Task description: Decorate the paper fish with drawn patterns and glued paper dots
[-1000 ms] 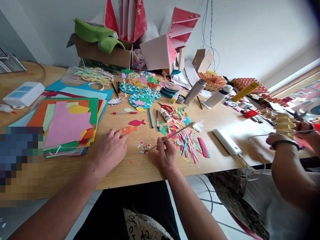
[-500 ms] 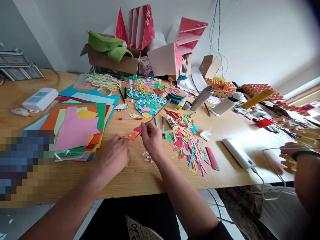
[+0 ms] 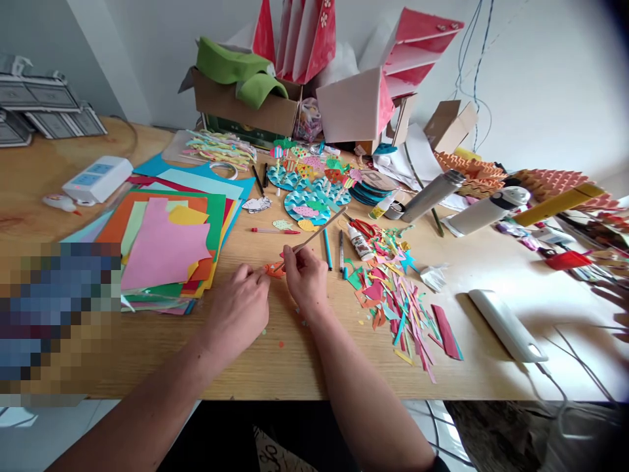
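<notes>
A small orange paper fish (image 3: pixel 274 269) with pale spots lies on the table in front of me. The closed fingers of my left hand (image 3: pixel 240 300) press on its left end. My right hand (image 3: pixel 305 280) pinches a thin brownish stick (image 3: pixel 322 229), which slants up to the right. The stick's lower tip meets the fish. Behind my right fingers, a bit of pink paper is mostly covered. Several tiny paper scraps (image 3: pixel 303 316) lie half hidden by my right wrist. A blue pen (image 3: pixel 327 250) and a dark marker (image 3: pixel 341 252) are just right of that hand.
Coloured paper sheets (image 3: pixel 162 252) are stacked at left. Right of centre lie paper offcuts (image 3: pixel 400 298), a glue bottle (image 3: pixel 360 241) and red scissors (image 3: pixel 362 227). Paper fish on wavy blue discs (image 3: pixel 299 208) stand behind. A white power bank (image 3: pixel 506 326) and another person's blurred hand (image 3: pixel 614 295) are at right.
My view has shifted, so the table sits further right in the picture. My right hand now covers more of the tiny scraps. The other person's hand has moved toward the right edge.
</notes>
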A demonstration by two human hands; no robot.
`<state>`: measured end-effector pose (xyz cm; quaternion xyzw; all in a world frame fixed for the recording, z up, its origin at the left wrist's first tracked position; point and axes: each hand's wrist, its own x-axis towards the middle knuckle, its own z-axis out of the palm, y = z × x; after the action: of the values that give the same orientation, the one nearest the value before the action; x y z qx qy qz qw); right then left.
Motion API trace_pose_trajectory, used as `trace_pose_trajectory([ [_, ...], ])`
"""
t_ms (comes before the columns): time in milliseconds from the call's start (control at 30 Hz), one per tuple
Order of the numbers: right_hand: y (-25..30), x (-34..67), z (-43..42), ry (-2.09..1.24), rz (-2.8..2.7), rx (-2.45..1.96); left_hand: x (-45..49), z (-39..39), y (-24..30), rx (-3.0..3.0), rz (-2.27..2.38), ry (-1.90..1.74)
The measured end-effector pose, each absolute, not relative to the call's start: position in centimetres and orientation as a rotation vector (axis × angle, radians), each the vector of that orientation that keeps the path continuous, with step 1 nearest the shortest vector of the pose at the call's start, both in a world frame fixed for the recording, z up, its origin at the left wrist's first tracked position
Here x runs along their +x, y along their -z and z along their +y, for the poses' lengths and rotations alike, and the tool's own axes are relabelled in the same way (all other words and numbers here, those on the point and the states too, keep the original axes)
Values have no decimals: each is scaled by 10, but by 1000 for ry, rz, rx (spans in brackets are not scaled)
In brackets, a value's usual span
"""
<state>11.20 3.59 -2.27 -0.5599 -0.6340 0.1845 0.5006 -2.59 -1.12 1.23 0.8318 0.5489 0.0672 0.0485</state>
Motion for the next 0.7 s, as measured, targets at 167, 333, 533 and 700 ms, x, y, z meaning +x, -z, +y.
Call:
trace_pose_trajectory([
  [167, 24, 110, 36, -417, -1561, -1349, -26, -12, -13, 2543, 1666, -220],
  [333, 25, 109, 36, -370, -1581, -1358, -26, -12, -13, 2560, 1665, -215],
  [533, 25, 109, 37, -323, -1618, -1341, -27, -11, -8, 2567, 1644, -205],
  [700, 27, 108, 37, -341, -1636, -1345, -27, -11, -9, 2569, 1640, -208],
])
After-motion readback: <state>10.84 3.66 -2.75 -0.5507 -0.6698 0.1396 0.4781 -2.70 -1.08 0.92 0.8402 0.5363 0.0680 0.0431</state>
